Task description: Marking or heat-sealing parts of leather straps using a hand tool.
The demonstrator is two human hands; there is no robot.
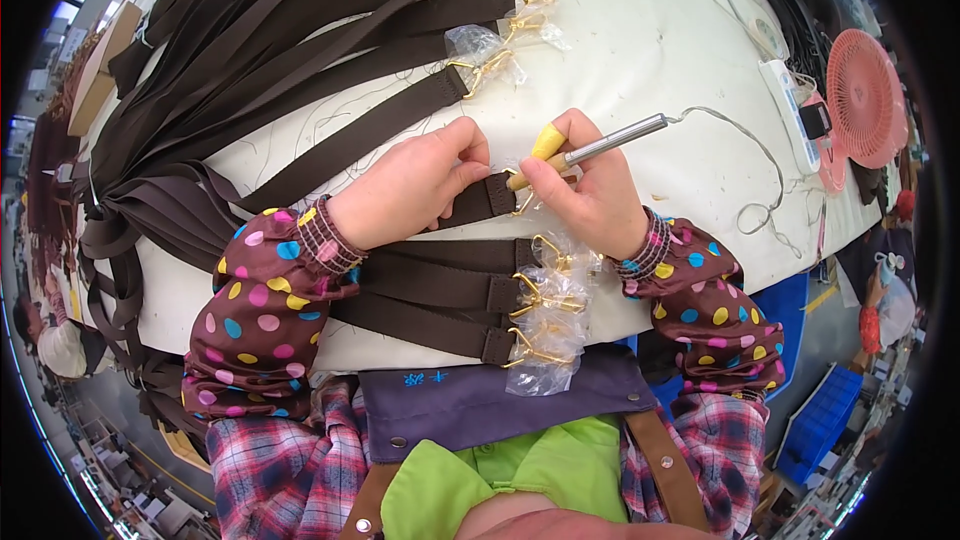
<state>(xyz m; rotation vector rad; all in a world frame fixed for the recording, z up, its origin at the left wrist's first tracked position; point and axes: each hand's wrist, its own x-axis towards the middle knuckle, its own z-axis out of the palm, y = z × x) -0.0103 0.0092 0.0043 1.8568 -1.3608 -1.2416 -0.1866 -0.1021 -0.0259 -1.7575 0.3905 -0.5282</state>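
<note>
My left hand (405, 188) is closed at the end of a dark brown webbing strap (494, 200), thumb and forefinger pinched by its upper edge. Whether a loose thread is in the pinch is too small to tell. In my right hand (600, 202) is a pen-shaped electric tool (622, 134) with a metal barrel and a wire at its rear. Its tan front end points at the stitched strap end, close to a gold metal clasp. A yellow finger cover (547, 142) sits on a right finger. Below lie several straps (440, 292) with gold clasps (548, 302) in clear plastic.
More dark straps (300, 60) fan out at the upper left, some with wrapped clasps (487, 68). A pink fan (865, 100) and a white power strip (795, 118) stand at the right. The tool's wire (745, 135) loops across the white tabletop (640, 50). Blue crates (820, 422) are beyond the table.
</note>
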